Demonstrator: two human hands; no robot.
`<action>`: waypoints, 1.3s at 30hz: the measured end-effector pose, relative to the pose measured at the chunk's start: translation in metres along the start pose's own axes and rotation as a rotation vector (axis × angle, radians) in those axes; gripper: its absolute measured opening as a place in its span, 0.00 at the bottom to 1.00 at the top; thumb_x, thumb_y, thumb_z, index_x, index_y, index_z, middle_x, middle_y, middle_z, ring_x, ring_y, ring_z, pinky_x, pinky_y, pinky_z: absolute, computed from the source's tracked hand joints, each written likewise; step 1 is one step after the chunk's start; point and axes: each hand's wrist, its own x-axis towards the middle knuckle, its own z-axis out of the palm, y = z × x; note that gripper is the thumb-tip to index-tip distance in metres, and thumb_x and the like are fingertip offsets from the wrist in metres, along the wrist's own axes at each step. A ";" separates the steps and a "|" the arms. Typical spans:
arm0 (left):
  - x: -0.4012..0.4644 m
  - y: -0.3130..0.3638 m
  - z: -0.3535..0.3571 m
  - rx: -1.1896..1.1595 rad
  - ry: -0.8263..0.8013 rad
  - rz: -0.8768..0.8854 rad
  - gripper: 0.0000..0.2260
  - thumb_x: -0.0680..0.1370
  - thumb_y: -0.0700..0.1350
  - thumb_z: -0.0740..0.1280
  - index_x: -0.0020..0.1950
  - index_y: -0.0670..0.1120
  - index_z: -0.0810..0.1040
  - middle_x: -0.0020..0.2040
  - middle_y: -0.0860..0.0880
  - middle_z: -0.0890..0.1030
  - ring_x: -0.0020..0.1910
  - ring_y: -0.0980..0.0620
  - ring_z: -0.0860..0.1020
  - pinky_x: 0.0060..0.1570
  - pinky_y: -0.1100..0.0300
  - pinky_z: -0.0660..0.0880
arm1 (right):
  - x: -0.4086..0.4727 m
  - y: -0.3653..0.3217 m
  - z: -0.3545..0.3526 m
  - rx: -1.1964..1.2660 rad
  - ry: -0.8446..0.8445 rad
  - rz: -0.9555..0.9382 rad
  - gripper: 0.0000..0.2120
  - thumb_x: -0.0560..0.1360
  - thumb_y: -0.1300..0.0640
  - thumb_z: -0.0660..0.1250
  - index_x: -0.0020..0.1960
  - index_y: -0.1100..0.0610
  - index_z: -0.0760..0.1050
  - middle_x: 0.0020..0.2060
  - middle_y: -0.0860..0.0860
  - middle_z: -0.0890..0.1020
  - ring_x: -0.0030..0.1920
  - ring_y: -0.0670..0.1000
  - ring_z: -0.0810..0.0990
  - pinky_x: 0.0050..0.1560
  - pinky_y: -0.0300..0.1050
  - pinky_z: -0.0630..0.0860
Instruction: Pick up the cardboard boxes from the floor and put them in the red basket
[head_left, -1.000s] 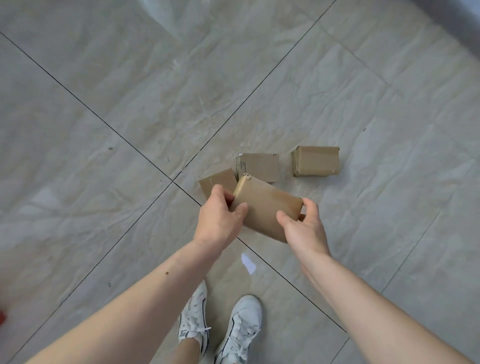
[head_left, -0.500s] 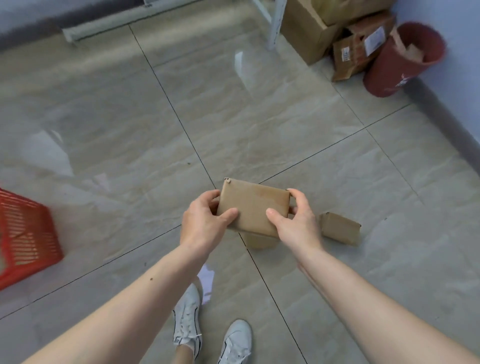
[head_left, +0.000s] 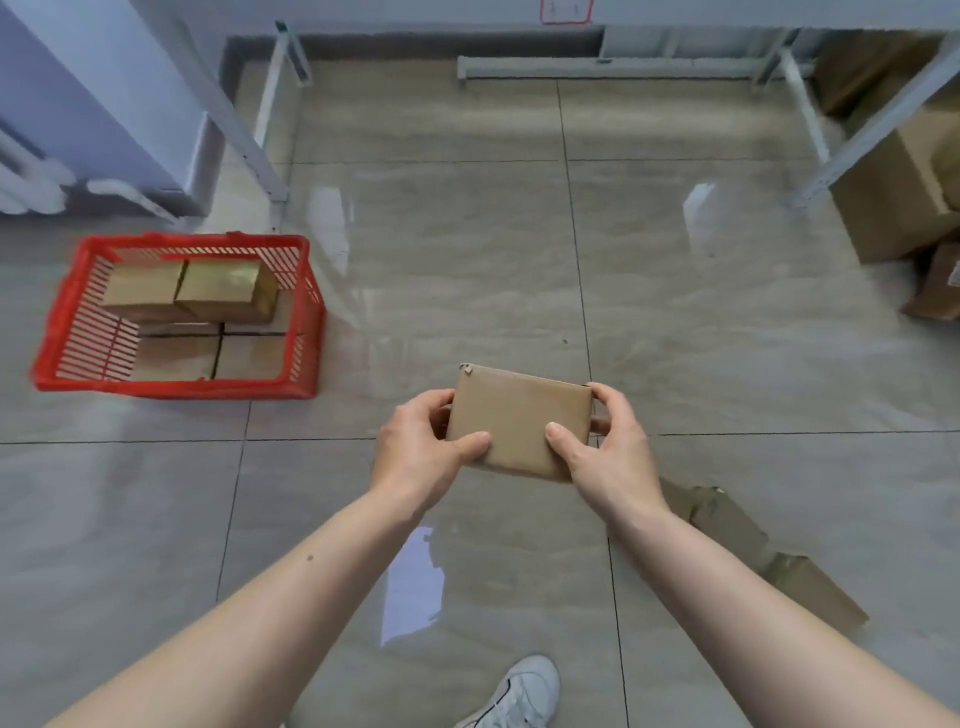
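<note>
A flat brown cardboard box (head_left: 519, 418) is held in mid-air at the centre of the view, my left hand (head_left: 418, 454) gripping its left edge and my right hand (head_left: 608, 449) its right edge. The red basket (head_left: 176, 387) stands on the floor to the left, beyond my hands, with several cardboard boxes (head_left: 223, 291) stacked inside. More small cardboard boxes (head_left: 727, 519) lie on the floor to the right, partly hidden behind my right forearm.
Grey metal shelf legs (head_left: 270, 156) rise behind the basket. Large cardboard cartons (head_left: 904, 208) sit under a rack at the far right. One of my white shoes (head_left: 519, 691) shows at the bottom edge on the tiled floor.
The box came up off the floor in both hands. My view swung left, so the red basket now lies fully in sight and the floor boxes have slid to the lower right.
</note>
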 end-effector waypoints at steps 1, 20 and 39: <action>0.000 -0.008 -0.017 -0.018 0.012 0.000 0.18 0.67 0.44 0.76 0.55 0.57 0.81 0.47 0.57 0.85 0.49 0.53 0.83 0.56 0.51 0.79 | -0.005 -0.009 0.015 -0.003 -0.014 -0.011 0.30 0.69 0.47 0.72 0.68 0.39 0.66 0.57 0.49 0.78 0.55 0.52 0.80 0.58 0.56 0.78; -0.012 -0.142 -0.370 -0.105 0.242 -0.003 0.19 0.69 0.55 0.66 0.58 0.55 0.82 0.47 0.53 0.86 0.50 0.50 0.83 0.57 0.46 0.78 | -0.142 -0.177 0.319 -0.034 -0.163 -0.158 0.29 0.70 0.50 0.73 0.69 0.40 0.68 0.57 0.50 0.78 0.57 0.52 0.79 0.59 0.56 0.78; 0.166 -0.163 -0.522 -0.072 0.218 -0.060 0.24 0.71 0.48 0.71 0.67 0.52 0.77 0.59 0.48 0.82 0.57 0.48 0.79 0.60 0.48 0.77 | -0.048 -0.287 0.509 -0.194 -0.274 -0.115 0.32 0.69 0.44 0.67 0.70 0.33 0.61 0.58 0.51 0.75 0.57 0.53 0.78 0.60 0.57 0.77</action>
